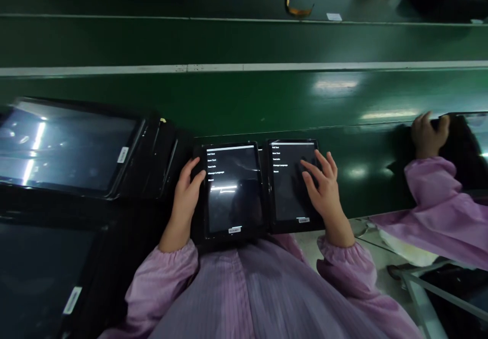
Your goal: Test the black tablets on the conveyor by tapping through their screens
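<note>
Two tablets lie side by side in front of me, each lit with a dark screen and a short white text menu. Against the outer edge of the left tablet (234,202) rests my left hand (186,189), thumb and forefinger apart; its other fingers are partly hidden. Over the right side of the right tablet (287,191) is my right hand (324,184), open, with fingers spread. Its fingertips are at the screen; whether they touch the glass I cannot tell. Both tablets carry a small white label on the lower rim.
Larger stacked tablets or screens (68,146) stand at the left, with another dark screen (41,273) nearer me. At the right, a co-worker's hand (430,135) touches a dark device. Across the green bench runs a white strip (305,67). A small board with an orange ribbon cable (299,11) lies behind.
</note>
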